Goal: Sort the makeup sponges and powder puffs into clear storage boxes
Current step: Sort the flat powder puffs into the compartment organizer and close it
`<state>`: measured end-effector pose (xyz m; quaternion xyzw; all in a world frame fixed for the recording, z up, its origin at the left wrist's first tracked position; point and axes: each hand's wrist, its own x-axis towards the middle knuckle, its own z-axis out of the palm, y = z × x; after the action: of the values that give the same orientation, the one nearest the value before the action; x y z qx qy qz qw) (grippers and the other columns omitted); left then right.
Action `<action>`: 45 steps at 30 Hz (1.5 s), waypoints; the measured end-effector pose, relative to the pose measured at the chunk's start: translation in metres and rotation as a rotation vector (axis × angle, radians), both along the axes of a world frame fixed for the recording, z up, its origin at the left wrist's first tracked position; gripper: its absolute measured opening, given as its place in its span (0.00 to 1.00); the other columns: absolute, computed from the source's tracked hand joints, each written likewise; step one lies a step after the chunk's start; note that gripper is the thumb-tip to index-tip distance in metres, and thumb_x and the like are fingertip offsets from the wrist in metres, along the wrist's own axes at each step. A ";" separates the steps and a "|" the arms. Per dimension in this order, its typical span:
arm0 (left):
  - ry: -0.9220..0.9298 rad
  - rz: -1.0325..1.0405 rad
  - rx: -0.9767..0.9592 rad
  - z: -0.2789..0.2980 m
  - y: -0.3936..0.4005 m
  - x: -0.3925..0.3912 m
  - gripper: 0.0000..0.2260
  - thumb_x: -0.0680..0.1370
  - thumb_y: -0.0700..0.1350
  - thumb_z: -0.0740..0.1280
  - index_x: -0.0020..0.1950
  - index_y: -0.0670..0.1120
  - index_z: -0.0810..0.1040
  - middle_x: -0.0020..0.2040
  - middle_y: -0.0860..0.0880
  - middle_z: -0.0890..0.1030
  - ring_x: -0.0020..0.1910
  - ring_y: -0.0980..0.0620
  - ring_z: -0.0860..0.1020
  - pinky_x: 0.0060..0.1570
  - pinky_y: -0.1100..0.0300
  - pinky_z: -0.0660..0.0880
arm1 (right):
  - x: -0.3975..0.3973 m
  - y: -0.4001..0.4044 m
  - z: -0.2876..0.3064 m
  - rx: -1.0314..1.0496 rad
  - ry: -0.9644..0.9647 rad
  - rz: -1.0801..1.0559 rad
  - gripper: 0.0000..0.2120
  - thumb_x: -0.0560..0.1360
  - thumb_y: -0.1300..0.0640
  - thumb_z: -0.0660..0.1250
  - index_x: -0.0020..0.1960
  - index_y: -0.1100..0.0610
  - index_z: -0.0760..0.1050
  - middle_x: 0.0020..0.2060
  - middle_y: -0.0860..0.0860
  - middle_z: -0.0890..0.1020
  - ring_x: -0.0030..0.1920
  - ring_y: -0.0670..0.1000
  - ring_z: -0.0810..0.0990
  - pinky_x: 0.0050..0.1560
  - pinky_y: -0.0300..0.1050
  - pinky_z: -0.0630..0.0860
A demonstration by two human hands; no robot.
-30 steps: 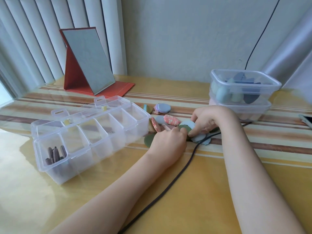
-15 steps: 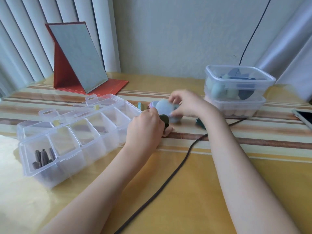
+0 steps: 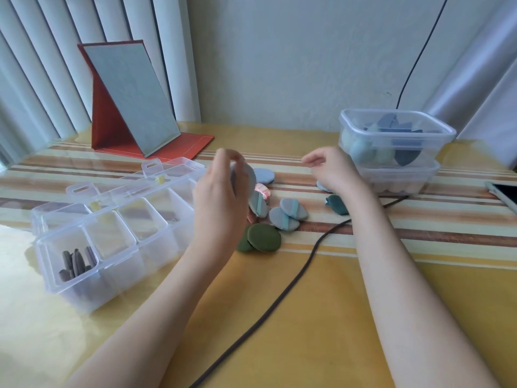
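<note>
My left hand (image 3: 221, 191) is raised above the table, holding a round grey-blue powder puff (image 3: 246, 175) on edge. Just right of it lies a pile of puffs: grey-blue ones with teal straps (image 3: 288, 215), two dark green ones (image 3: 263, 237), a pink patterned one (image 3: 263, 190) and a teal sponge (image 3: 337, 204). My right hand (image 3: 330, 169) hovers beyond the pile with loosely curled fingers and nothing in it. A clear divided box (image 3: 112, 228) stands at the left, lid open, dark puffs in its near cell. Two stacked clear tubs (image 3: 394, 135) at the right hold blue sponges.
A dark cable (image 3: 279, 301) runs across the yellow tablecloth between my arms. A red folding mirror (image 3: 131, 99) stands at the back left by the blinds. A phone (image 3: 503, 194) lies at the right edge.
Both hands lifted off the pile and drew apart. The left hand now holds one grey-blue puff higher and to the left; the right hand let go and moved right.
</note>
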<state>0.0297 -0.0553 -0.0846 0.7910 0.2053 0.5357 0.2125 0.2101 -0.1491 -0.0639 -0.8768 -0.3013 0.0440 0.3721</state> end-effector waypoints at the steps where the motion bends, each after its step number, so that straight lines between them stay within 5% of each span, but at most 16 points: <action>1: -0.071 0.044 0.003 0.004 0.004 -0.003 0.06 0.80 0.41 0.59 0.50 0.40 0.74 0.33 0.55 0.71 0.31 0.51 0.67 0.31 0.58 0.58 | 0.001 0.002 -0.011 -0.131 -0.075 -0.055 0.20 0.77 0.68 0.57 0.64 0.54 0.76 0.62 0.54 0.79 0.58 0.53 0.78 0.55 0.44 0.75; 3: -0.160 0.172 0.002 0.011 0.014 -0.008 0.08 0.80 0.42 0.59 0.49 0.40 0.75 0.38 0.53 0.73 0.34 0.51 0.69 0.32 0.60 0.57 | 0.001 0.006 -0.033 -0.450 -0.166 -0.058 0.22 0.77 0.65 0.56 0.69 0.54 0.71 0.66 0.55 0.75 0.65 0.58 0.73 0.65 0.51 0.70; 5: -0.126 0.281 -0.044 0.014 0.024 -0.011 0.08 0.80 0.44 0.59 0.49 0.43 0.75 0.37 0.53 0.73 0.34 0.49 0.69 0.31 0.58 0.57 | -0.003 0.013 -0.044 -0.559 -0.239 -0.066 0.21 0.77 0.64 0.56 0.68 0.54 0.71 0.65 0.54 0.75 0.66 0.59 0.71 0.67 0.52 0.65; 10: 0.254 0.307 -0.140 0.003 0.031 -0.004 0.06 0.79 0.47 0.58 0.50 0.48 0.73 0.38 0.47 0.79 0.37 0.41 0.74 0.31 0.56 0.66 | -0.022 0.040 -0.042 -0.194 -0.398 0.040 0.18 0.81 0.59 0.54 0.69 0.51 0.69 0.65 0.54 0.76 0.62 0.56 0.74 0.59 0.50 0.67; 13: 0.302 0.307 -0.184 0.002 0.035 -0.004 0.07 0.79 0.48 0.58 0.50 0.47 0.74 0.40 0.46 0.79 0.39 0.41 0.75 0.34 0.54 0.71 | -0.036 0.060 -0.045 -0.058 -0.107 0.350 0.22 0.82 0.54 0.55 0.75 0.44 0.60 0.77 0.51 0.58 0.76 0.54 0.56 0.72 0.52 0.57; 15: 0.288 0.299 -0.211 0.002 0.037 -0.004 0.06 0.79 0.47 0.59 0.49 0.48 0.74 0.39 0.47 0.78 0.39 0.42 0.74 0.33 0.56 0.68 | -0.035 0.070 -0.049 -0.179 -0.065 0.381 0.21 0.81 0.52 0.57 0.73 0.43 0.65 0.77 0.50 0.58 0.77 0.55 0.52 0.75 0.54 0.51; 17: 0.288 0.290 -0.220 0.002 0.038 -0.004 0.06 0.79 0.47 0.59 0.49 0.48 0.74 0.39 0.47 0.78 0.40 0.42 0.74 0.33 0.56 0.67 | -0.032 0.074 -0.052 -0.123 -0.065 0.326 0.14 0.77 0.53 0.61 0.61 0.50 0.78 0.68 0.51 0.71 0.70 0.56 0.65 0.70 0.53 0.61; 20: 0.293 0.285 -0.228 0.002 0.039 -0.004 0.06 0.79 0.48 0.59 0.50 0.48 0.74 0.39 0.47 0.78 0.40 0.43 0.74 0.34 0.55 0.70 | -0.026 0.070 -0.056 0.137 0.011 0.191 0.01 0.75 0.58 0.66 0.45 0.54 0.77 0.52 0.49 0.78 0.55 0.52 0.74 0.52 0.46 0.74; 24: 0.281 0.279 -0.236 0.002 0.039 -0.004 0.06 0.79 0.48 0.59 0.50 0.49 0.74 0.39 0.48 0.78 0.39 0.44 0.74 0.35 0.54 0.72 | -0.017 0.061 -0.057 0.399 0.143 0.079 0.07 0.76 0.66 0.64 0.47 0.54 0.71 0.44 0.42 0.75 0.43 0.40 0.74 0.31 0.30 0.70; 31: 0.258 0.273 -0.262 0.003 0.038 -0.005 0.06 0.79 0.47 0.59 0.49 0.48 0.74 0.34 0.53 0.73 0.38 0.46 0.72 0.31 0.58 0.66 | -0.012 0.059 -0.059 0.439 0.169 -0.120 0.03 0.80 0.56 0.59 0.51 0.55 0.70 0.44 0.47 0.77 0.41 0.49 0.74 0.34 0.42 0.68; 36: 0.179 0.260 -0.306 0.005 0.040 -0.007 0.04 0.78 0.46 0.60 0.46 0.50 0.74 0.31 0.56 0.70 0.34 0.54 0.69 0.28 0.61 0.60 | -0.014 0.057 -0.063 0.073 -0.183 -0.182 0.15 0.78 0.62 0.58 0.62 0.52 0.75 0.65 0.52 0.73 0.64 0.58 0.66 0.59 0.51 0.67; 38: 0.172 0.257 -0.315 0.005 0.041 -0.007 0.03 0.77 0.47 0.61 0.46 0.50 0.74 0.31 0.57 0.70 0.34 0.53 0.69 0.29 0.62 0.61 | -0.020 0.055 -0.055 0.174 -0.258 -0.053 0.14 0.77 0.58 0.62 0.61 0.50 0.78 0.65 0.48 0.74 0.66 0.54 0.67 0.62 0.49 0.66; 40: 0.185 0.253 -0.307 0.004 0.041 -0.006 0.04 0.78 0.47 0.61 0.46 0.50 0.74 0.32 0.57 0.70 0.36 0.51 0.70 0.29 0.62 0.62 | -0.026 0.052 -0.044 0.251 -0.042 0.236 0.12 0.76 0.49 0.66 0.58 0.48 0.80 0.60 0.43 0.78 0.63 0.47 0.73 0.63 0.48 0.71; 42: 0.198 0.251 -0.304 0.004 0.042 -0.006 0.03 0.78 0.47 0.61 0.46 0.51 0.73 0.32 0.56 0.70 0.38 0.49 0.71 0.29 0.61 0.62 | -0.036 0.048 -0.035 0.115 0.317 0.534 0.14 0.74 0.44 0.68 0.59 0.45 0.80 0.55 0.40 0.80 0.57 0.42 0.77 0.58 0.41 0.73; 45: 0.188 0.226 -0.323 0.006 0.042 -0.006 0.04 0.78 0.48 0.60 0.45 0.51 0.72 0.34 0.55 0.71 0.40 0.48 0.74 0.32 0.59 0.67 | -0.042 0.040 -0.031 -0.176 0.339 0.730 0.24 0.69 0.40 0.71 0.64 0.38 0.73 0.58 0.38 0.75 0.54 0.37 0.76 0.49 0.31 0.73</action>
<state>0.0235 -0.0131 -0.0787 0.7652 0.3946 0.4402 0.2550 0.1682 -0.1088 -0.0946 -0.7210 -0.5223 0.3425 0.3001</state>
